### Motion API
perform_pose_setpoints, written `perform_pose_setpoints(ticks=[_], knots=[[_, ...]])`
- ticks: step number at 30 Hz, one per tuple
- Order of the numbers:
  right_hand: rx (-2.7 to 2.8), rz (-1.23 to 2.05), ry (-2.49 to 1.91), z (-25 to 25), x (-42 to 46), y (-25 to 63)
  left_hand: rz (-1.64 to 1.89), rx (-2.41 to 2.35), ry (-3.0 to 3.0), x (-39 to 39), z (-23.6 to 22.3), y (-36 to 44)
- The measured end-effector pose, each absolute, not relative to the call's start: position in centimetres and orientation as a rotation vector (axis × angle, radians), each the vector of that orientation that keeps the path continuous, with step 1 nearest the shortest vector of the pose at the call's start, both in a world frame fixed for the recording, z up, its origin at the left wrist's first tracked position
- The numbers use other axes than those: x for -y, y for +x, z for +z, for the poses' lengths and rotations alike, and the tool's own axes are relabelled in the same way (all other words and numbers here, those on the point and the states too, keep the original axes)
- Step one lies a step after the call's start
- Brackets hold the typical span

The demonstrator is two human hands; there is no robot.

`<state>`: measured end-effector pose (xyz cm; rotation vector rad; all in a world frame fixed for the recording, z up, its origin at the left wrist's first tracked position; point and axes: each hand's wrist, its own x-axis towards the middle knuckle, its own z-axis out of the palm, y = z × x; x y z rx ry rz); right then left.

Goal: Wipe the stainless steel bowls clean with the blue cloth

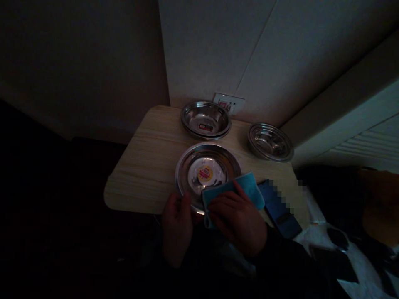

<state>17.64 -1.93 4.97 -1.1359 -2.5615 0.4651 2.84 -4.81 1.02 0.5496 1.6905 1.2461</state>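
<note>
A shiny steel basin (187,166) with a round yellow and red sticker inside stands at the table's front edge. My left hand (177,224) is closed on its near left rim, thumb on the upper side. My right hand (235,216) presses a blue cloth (249,189) against the basin's near right rim, fingers curled over the cloth. The cloth has a small loop at its near corner. Behind the basin sits a stack of steel basins (205,116) with a dark label inside the top one. Smaller nested steel bowls (270,143) stand at the back right.
The pale wooden table (137,174) stands against a wall with a socket (229,101). A dark phone (280,211), partly pixelated, lies right of the cloth. Dark objects lie on a pale surface (330,249) at the lower right. The room is dim.
</note>
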Motion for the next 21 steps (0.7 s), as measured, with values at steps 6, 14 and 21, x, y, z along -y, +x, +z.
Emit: perform_pose_setpoints(ticks=[6,14,21], knots=[[2.592,0.447,-1.163,5.4,1.8,18.3,1.234,-1.718,0.58,4.6,1.2,3.1],[2.558,0.498,-1.186,5.0,1.9,18.0,1.238,-1.719,0.576,4.7,1.2,3.2],[2.541,0.517,-1.212,4.8,1.7,17.7,1.278,-1.769,0.713,4.6,1.9,3.5]])
